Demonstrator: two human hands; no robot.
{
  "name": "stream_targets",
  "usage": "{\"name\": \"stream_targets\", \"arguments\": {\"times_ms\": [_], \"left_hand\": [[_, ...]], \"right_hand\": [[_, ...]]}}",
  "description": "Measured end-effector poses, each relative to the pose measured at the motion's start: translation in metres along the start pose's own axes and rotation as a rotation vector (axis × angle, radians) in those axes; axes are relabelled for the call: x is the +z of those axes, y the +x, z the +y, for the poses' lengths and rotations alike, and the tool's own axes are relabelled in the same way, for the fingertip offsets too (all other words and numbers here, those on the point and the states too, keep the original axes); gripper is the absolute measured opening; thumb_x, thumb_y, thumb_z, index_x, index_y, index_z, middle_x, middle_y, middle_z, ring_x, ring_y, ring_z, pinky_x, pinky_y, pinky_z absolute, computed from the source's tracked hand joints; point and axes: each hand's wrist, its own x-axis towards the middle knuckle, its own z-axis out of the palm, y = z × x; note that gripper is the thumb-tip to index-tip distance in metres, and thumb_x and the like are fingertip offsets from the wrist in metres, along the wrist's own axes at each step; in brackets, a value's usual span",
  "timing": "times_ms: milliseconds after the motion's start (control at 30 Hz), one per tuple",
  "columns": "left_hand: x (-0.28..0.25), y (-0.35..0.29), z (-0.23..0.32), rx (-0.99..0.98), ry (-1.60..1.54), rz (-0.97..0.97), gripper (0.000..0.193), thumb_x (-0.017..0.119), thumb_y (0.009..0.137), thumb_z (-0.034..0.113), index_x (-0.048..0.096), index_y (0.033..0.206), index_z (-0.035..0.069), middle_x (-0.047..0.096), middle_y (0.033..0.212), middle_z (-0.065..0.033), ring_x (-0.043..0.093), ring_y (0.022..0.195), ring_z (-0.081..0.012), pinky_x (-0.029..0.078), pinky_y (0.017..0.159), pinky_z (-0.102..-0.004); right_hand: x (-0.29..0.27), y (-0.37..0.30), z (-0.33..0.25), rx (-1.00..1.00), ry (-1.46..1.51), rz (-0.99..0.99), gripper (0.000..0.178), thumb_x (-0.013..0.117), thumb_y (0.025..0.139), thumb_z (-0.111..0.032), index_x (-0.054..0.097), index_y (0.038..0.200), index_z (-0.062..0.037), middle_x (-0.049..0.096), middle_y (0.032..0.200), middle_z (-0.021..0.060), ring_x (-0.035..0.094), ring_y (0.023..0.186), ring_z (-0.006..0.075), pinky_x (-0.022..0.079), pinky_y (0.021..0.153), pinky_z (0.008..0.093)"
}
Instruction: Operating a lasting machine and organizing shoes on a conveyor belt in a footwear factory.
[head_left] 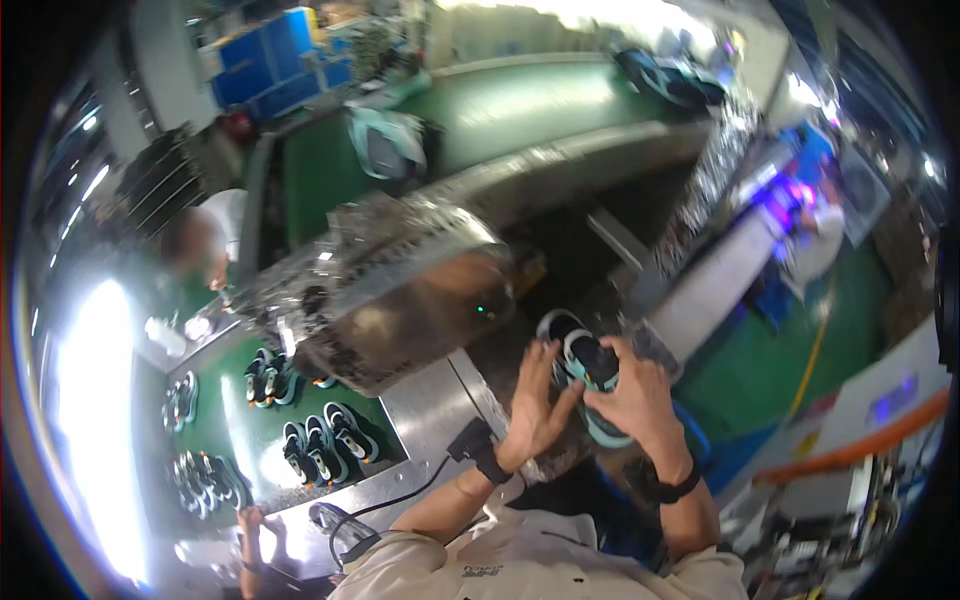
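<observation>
A black sneaker with white trim and pale teal parts is in front of me, between my two hands. My right hand curves over its right side, fingers and thumb gripping it near the shoe's opening. On the other side, my left hand has its fingers stretched out and its thumb apart, with the fingertips at the shoe's left edge. Part of the shoe is hidden behind the hands. Below the right hand, a pale teal part shows; I cannot tell if it belongs to the same shoe.
A foil-covered machine hood stands ahead to the left. Several sneakers sit in groups on a green belt at left. Another person works beyond, and another person's hand shows at lower left. A white chute extends to the right.
</observation>
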Motion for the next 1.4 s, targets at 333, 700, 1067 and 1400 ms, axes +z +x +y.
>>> {"name": "stream_targets", "arguments": {"times_ms": [333, 700, 1067, 1400], "left_hand": [[0.003, -0.006, -0.009, -0.01, -0.225, -0.002, 0.064, 0.065, 0.091, 0.014, 0.034, 0.141, -0.01, 0.036, 0.147, -0.0286, 0.035, 0.138, -0.0354, 0.026, 0.114, -0.0434], [0.081, -0.123, 0.151, -0.42, -0.99, -0.728, 0.06, 0.059, 0.093, 0.04, 0.045, 0.131, -0.004, 0.058, 0.12, -0.0141, 0.059, 0.106, -0.021, 0.048, 0.09, -0.0345], [0.307, -0.367, 0.374, -0.398, -0.804, -1.829, 0.057, 0.056, 0.099, 0.03, 0.041, 0.139, -0.008, 0.056, 0.131, -0.0101, 0.055, 0.117, -0.0195, 0.042, 0.099, -0.0296], [0.571, -0.567, 0.443, 0.53, -0.167, -1.498, 0.084, 0.074, 0.074, 0.039, 0.04, 0.132, -0.01, 0.055, 0.125, -0.0324, 0.059, 0.111, -0.0436, 0.049, 0.094, -0.0468]], "right_hand": [[0.012, -0.026, 0.01, -0.01, 0.101, 0.245, 0.056, 0.076, 0.072, -0.025, 0.055, 0.122, -0.0097, 0.068, 0.092, 0.017, 0.068, 0.079, 0.0345, 0.054, 0.068, 0.0449], [-0.028, -0.277, 0.046, 0.263, 0.917, 0.945, 0.078, 0.081, 0.067, -0.013, 0.046, 0.136, -0.0048, 0.056, 0.124, 0.0103, 0.052, 0.117, 0.0193, 0.042, 0.1, 0.0321], [-0.07, -0.683, 0.06, 1.1, 0.492, 1.743, 0.063, 0.072, 0.065, -0.002, 0.056, 0.126, -0.0025, 0.062, 0.107, 0.0062, 0.059, 0.094, 0.0133, 0.049, 0.086, 0.0282], [-0.071, -0.819, 0.022, 1.347, -0.073, 2.072, 0.064, 0.076, 0.071, -0.014, 0.053, 0.128, 0.0014, 0.059, 0.112, 0.0068, 0.058, 0.099, 0.0146, 0.047, 0.089, 0.0282]]}}
